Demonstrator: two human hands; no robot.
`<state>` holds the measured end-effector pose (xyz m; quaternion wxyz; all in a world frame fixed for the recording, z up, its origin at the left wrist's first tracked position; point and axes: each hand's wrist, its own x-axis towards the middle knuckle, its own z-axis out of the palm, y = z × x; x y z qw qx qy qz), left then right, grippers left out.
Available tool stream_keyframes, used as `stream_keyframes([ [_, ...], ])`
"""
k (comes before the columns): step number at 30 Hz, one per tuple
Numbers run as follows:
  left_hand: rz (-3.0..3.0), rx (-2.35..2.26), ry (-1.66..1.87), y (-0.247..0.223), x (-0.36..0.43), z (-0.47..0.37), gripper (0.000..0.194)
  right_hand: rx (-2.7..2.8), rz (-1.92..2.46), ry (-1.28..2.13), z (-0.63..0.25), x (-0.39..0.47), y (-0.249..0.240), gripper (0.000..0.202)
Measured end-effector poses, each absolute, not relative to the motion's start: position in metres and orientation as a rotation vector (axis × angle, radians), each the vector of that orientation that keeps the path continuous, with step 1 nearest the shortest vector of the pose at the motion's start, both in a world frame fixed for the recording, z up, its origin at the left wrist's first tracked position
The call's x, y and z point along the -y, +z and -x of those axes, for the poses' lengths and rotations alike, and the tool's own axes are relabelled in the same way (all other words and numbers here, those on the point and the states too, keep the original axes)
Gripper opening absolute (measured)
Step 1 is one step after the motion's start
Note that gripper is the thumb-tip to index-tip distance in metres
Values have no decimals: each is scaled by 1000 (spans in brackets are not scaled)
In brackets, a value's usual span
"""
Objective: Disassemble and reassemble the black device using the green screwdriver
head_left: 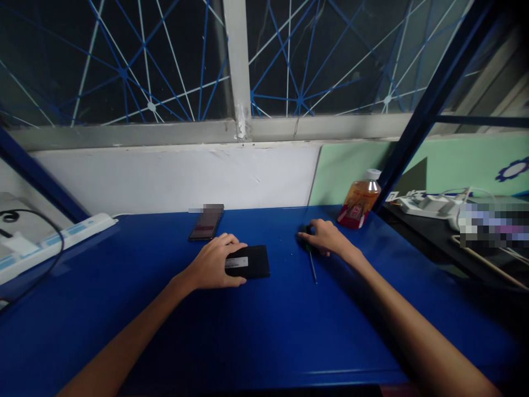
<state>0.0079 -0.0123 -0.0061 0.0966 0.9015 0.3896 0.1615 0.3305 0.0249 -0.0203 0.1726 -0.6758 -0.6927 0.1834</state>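
Note:
My left hand (215,263) is closed around the left end of a flat black rectangular case (258,261) lying on the blue table. A pale label shows on the case's upper face, partly under my fingers. To the right, my right hand (326,236) grips the dark handle of a screwdriver (312,266), whose thin shaft points toward me, its tip near the table. Between the two hands, several tiny bits (286,259), perhaps screws, are scattered on the tabletop. Behind my left hand lies a dark phone (207,221).
A drink bottle (360,199) with a white cap stands at the back right. A white power strip (53,242) with a black cable lies at the left edge of the blue table (264,336). On the right, a black surface (438,231) holds chargers and cables. Blue frame posts rise on both sides.

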Motion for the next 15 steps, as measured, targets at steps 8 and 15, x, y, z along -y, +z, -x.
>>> stream_keyframes([
  [8, -2700, -1112, 415, -4, 9, -6, 64, 1797, 1714, 371, -325, -22, -4, 30],
  [15, -2730, -1058, 504, -8, 16, -14, 51, 1546, 1511, 257, -315, -12, 10, 45],
])
